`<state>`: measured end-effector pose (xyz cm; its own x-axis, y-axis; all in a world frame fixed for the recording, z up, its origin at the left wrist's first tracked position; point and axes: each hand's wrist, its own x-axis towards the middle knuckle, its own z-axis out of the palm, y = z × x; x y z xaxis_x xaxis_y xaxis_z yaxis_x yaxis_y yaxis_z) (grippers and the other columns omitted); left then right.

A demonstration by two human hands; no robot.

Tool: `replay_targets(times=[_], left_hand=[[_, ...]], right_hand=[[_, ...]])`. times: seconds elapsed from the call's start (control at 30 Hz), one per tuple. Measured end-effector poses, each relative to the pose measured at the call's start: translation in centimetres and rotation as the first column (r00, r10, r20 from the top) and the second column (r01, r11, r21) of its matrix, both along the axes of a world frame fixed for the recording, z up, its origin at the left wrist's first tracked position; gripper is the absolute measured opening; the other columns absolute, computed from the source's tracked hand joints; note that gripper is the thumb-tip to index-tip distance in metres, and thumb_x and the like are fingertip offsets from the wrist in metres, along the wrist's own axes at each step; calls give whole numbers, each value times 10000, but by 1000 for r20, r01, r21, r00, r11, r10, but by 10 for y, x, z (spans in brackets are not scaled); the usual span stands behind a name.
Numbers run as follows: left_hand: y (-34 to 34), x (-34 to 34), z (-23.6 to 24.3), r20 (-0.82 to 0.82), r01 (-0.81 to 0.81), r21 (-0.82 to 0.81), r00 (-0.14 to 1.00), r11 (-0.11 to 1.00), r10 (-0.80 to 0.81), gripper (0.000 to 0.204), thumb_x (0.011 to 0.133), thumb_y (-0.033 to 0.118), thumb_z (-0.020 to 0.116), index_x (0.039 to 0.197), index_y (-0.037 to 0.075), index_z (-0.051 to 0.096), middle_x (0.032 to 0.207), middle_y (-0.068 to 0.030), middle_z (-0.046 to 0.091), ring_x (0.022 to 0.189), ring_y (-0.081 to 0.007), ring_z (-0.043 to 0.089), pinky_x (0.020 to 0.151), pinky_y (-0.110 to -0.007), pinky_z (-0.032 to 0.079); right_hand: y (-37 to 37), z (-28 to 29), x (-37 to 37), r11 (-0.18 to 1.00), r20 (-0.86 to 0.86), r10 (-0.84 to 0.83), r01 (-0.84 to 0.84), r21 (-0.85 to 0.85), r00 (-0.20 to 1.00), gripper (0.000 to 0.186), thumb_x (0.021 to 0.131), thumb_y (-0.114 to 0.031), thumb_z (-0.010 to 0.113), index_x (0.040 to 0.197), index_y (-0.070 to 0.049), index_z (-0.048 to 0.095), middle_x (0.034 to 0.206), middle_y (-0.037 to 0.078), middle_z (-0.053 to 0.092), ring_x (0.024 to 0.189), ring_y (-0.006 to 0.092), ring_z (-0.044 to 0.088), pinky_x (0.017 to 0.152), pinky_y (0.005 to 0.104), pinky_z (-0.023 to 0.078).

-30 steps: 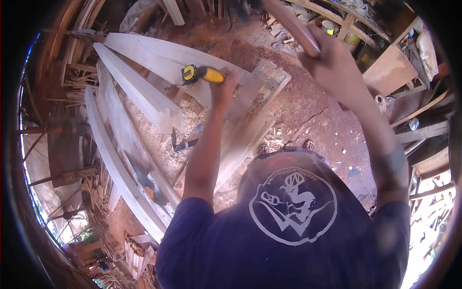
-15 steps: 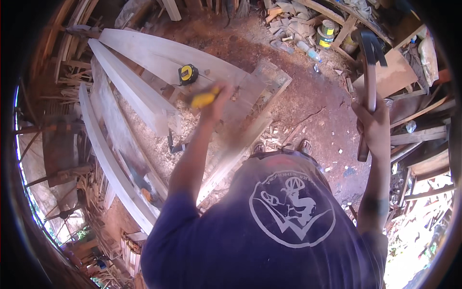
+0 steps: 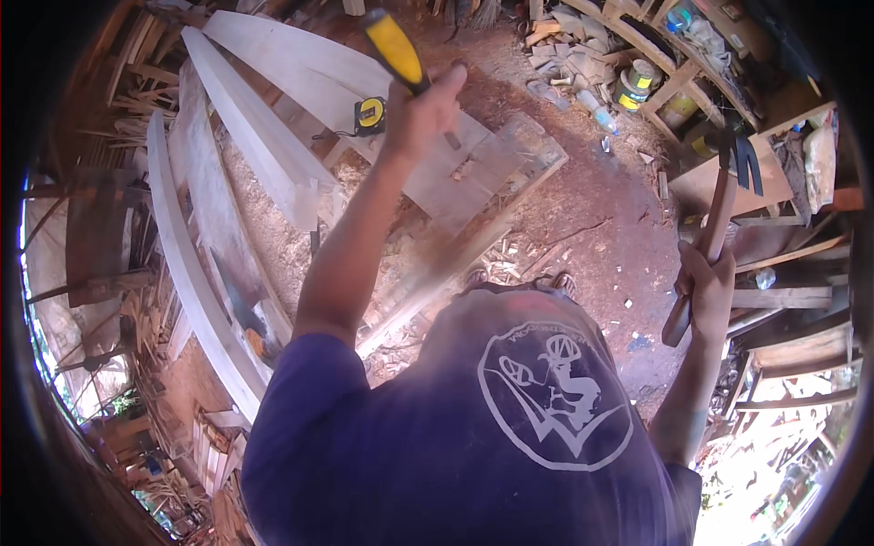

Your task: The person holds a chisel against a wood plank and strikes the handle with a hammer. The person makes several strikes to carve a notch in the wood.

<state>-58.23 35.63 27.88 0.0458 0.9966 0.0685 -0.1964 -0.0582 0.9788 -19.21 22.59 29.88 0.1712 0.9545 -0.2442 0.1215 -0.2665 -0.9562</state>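
My left hand [image 3: 421,120] is closed round a chisel [image 3: 397,53] with a yellow and black handle. The handle points up and away; a short piece of narrow blade shows below my fingers, over a wide pale board [image 3: 446,187]. Just left of this hand, a yellow and black tape measure [image 3: 370,116] rests on the wood. Out to the right, my right hand [image 3: 712,296] grips a claw hammer [image 3: 726,202] by its wooden shaft, with the dark head uppermost and raised off the work.
Long pale curved timbers [image 3: 246,118] lie to the left among shavings. A wooden block [image 3: 533,150] sits at the boards' near right end. Farther off are tins [image 3: 635,86], a plastic bottle [image 3: 601,116] and wood scraps [image 3: 569,55]. Timber racks [image 3: 783,298] stand at the right.
My left hand has moved away from me and turned the chisel, so its handle now points up and away. My right hand has dropped a little, and the hammer leans more to the right.
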Motion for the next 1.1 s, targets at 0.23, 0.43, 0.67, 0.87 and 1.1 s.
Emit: replay_targets(times=[0.23, 0.43, 0.67, 0.87, 1.1], left_hand=[[-32, -19, -53, -40, -97, 10, 994, 995, 98, 431, 997, 172, 592, 634, 106, 369, 536, 38, 318, 466, -91, 308, 491, -289, 264], [-37, -13, -57, -84, -103, 16, 991, 995, 104, 388, 981, 145, 604, 659, 105, 392, 548, 37, 344, 484, -88, 342, 508, -284, 309], [-38, -20, -68, -54, -84, 31, 995, 996, 85, 391, 970, 121, 619, 651, 112, 392, 550, 40, 358, 490, -77, 337, 504, -275, 288], [-36, -10, -59, -183, -87, 77, 978, 993, 100, 412, 962, 110, 631, 607, 109, 424, 548, 53, 390, 490, -58, 353, 490, -258, 271], [-34, -12, -68, -151, -120, 74, 980, 990, 131, 380, 948, 87, 648, 620, 96, 458, 552, 55, 411, 490, -53, 359, 481, -252, 272]], right_hand=[[5, -20, -13, 997, -75, -14, 8, -79, 997, 146, 877, -50, 669, 905, -53, 525, 580, -21, 456, 418, 61, 388, 402, 238, 310], [16, -8, -37, 992, -99, 92, -100, -76, 991, 155, 877, -65, 681, 899, -63, 528, 589, -27, 455, 431, 54, 396, 405, 235, 305], [20, -2, -54, 976, -37, 209, -211, -55, 977, 183, 878, -76, 687, 837, -78, 509, 591, -38, 457, 443, 44, 416, 406, 236, 311], [56, 50, -71, 861, 605, 258, -464, 210, 753, 217, 856, -111, 699, 977, 41, 601, 690, 159, 599, 611, 209, 614, 561, 374, 451], [108, 159, -111, 599, 773, -119, -576, 557, 623, 246, 906, -201, 656, 856, 14, 548, 666, 81, 557, 547, 216, 531, 546, 361, 423]])
